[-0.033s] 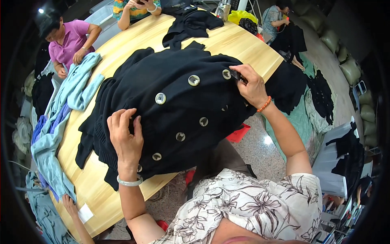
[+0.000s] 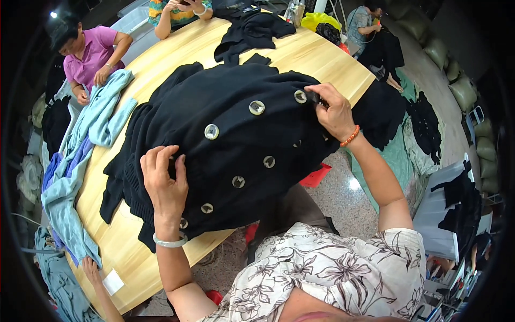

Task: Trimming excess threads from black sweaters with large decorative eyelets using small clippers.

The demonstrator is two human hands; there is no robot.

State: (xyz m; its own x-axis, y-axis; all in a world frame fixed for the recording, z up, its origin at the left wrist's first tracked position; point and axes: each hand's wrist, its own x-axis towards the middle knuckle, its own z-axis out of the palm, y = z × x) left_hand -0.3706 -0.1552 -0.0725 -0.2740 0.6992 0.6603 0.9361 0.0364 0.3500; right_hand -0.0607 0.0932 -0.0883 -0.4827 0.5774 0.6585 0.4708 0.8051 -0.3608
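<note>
A black knit garment [image 2: 177, 102] with a ribbed edge lies spread over the near part of the table and hangs past its edge toward me. Two rows of large round buttons cross it; one shiny button [image 2: 257, 107] sits in the upper row, and a darker-centred button [image 2: 238, 181] in the lower. My left hand [image 2: 165, 185] grips the garment at its left side, fingers curled and thumb opposite. At the upper right end my right hand [image 2: 335, 114] pinches a dark bunch of the cloth beside a button [image 2: 300, 96]. Its fingertips are partly hidden.
Light blue knitwear [image 2: 110, 115] lies along the wooden table's [image 2: 316, 59] left side, beside a person in a pink shirt [image 2: 94, 51]. More black clothing [image 2: 255, 33] lies at the far edge. A co-worker's hand [image 2: 91, 271] and a white card [image 2: 112, 282] are at lower left.
My right hand has shifted very slightly right with the pinched cloth. The left hand and garment stay nearly in place.
</note>
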